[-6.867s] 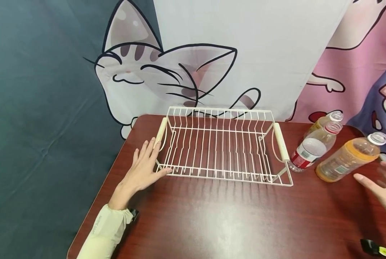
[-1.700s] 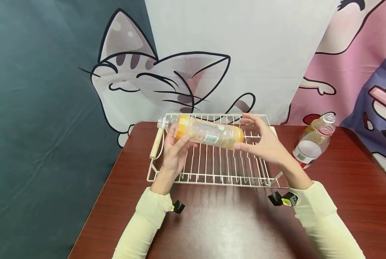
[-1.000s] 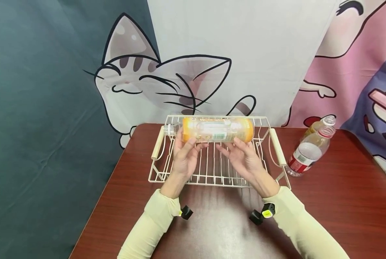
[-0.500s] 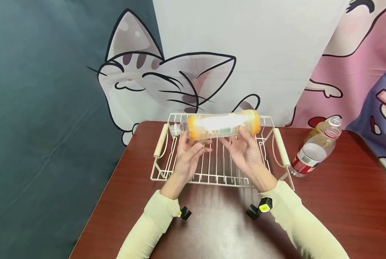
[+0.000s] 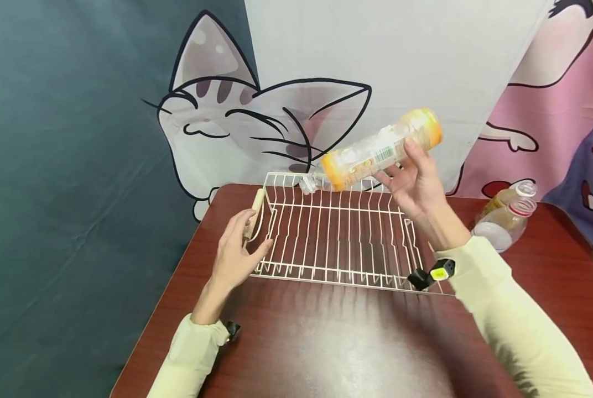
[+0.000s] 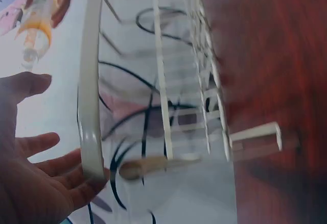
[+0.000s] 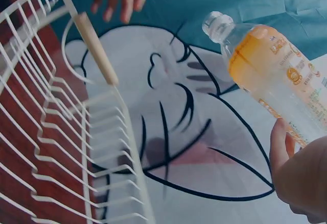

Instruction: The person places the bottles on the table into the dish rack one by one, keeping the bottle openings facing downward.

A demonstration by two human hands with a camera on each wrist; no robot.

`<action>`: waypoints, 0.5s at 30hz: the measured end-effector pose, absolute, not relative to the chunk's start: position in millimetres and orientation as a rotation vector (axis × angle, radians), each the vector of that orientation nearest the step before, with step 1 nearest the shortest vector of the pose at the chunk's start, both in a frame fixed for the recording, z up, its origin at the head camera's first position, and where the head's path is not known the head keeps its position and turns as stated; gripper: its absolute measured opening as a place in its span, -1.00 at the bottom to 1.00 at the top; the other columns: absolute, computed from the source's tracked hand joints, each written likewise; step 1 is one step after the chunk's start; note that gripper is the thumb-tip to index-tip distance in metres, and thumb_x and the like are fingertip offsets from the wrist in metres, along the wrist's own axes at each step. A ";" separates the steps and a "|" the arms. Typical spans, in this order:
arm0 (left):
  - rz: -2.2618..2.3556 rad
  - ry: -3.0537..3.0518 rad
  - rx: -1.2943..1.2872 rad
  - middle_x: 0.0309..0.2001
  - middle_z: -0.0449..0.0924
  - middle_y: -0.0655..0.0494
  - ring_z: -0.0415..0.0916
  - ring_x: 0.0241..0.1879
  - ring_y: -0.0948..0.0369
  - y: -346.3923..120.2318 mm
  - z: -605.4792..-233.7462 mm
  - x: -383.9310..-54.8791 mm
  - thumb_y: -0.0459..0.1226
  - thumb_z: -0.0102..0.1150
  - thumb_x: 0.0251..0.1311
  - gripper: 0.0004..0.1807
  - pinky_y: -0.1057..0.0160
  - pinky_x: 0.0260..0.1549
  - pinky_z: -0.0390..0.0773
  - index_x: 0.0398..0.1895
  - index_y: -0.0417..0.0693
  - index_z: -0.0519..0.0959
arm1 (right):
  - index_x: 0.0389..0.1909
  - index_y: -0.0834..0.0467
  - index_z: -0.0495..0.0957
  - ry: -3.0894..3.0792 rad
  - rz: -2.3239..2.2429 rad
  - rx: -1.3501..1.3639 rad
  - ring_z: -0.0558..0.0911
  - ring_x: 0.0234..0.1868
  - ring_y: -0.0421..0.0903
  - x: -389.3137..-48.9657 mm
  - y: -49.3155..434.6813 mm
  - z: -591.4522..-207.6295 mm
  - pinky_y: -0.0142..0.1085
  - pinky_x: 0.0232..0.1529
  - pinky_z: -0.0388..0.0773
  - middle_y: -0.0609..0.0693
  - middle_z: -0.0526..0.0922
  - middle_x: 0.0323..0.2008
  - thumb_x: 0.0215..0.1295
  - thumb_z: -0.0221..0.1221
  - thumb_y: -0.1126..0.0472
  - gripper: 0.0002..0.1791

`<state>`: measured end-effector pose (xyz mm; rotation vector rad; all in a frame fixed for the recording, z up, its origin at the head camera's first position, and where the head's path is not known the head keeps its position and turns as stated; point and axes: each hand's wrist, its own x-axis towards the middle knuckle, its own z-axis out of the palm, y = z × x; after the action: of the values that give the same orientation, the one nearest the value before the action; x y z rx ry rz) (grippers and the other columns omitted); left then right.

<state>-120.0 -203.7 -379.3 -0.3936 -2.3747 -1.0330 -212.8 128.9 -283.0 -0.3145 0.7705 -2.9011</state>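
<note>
My right hand (image 5: 418,185) grips a clear plastic bottle (image 5: 376,155) with an orange-edged label. It hangs tilted above the back of a white wire dish rack (image 5: 326,282), its neck pointing down to the left. The right wrist view shows the bottle (image 7: 278,66) with thumb and fingers around its lower half. My left hand (image 5: 232,254) is at the rack's left end, beside the wooden handle (image 5: 259,200), fingers spread and loosely bent. In the left wrist view, fingertips of the left hand (image 6: 46,178) lie at a white rack bar (image 6: 90,112); contact is unclear.
Two more bottles stand right of the rack: one with a red cap ring (image 5: 503,224), another with a yellowish body (image 5: 505,196) partly behind it. The dark red table (image 5: 326,337) meets a cartoon cat cloth (image 5: 207,149) at the back.
The bottle left the table's right side, and both hands held it over the rack. Since then the left hand has let go and moved left; the right hand has lifted the bottle up and right.
</note>
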 end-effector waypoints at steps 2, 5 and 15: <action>-0.916 -2.434 -0.388 0.29 0.37 -0.17 0.37 0.19 -0.10 -211.1 -382.0 -118.6 -0.16 0.43 0.04 -0.25 -0.14 0.07 0.41 0.31 -0.20 0.40 | 0.20 0.14 0.39 0.822 -2.887 -0.289 0.63 0.04 0.10 -218.2 131.3 -274.9 0.06 0.05 0.53 0.12 0.59 0.06 0.19 0.36 0.33 -0.44; -0.781 -2.527 -0.371 0.34 0.30 -0.18 0.29 0.25 -0.13 -217.5 -387.7 -116.4 -0.07 0.40 0.04 -0.21 -0.19 0.10 0.36 0.33 -0.21 0.38 | 0.20 0.15 0.39 0.916 -2.869 -0.250 0.66 -0.02 0.11 -225.2 130.8 -263.7 0.06 -0.03 0.58 0.14 0.60 0.03 0.23 0.33 0.32 -0.46; -0.675 -2.689 -0.332 0.44 0.12 -0.25 0.14 0.37 -0.18 -215.5 -403.0 -112.8 0.06 0.34 0.07 -0.03 -0.28 0.19 0.25 0.45 -0.25 0.21 | 0.19 0.10 0.38 1.311 -2.742 -0.161 0.63 -0.01 0.02 -249.1 108.2 -246.2 -0.04 -0.06 0.60 0.08 0.57 0.03 0.29 0.30 0.20 -0.51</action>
<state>-112.8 -215.5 -403.0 -0.3322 -2.6891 -0.6752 -249.1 108.2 -246.2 -0.1613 1.3110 -2.7423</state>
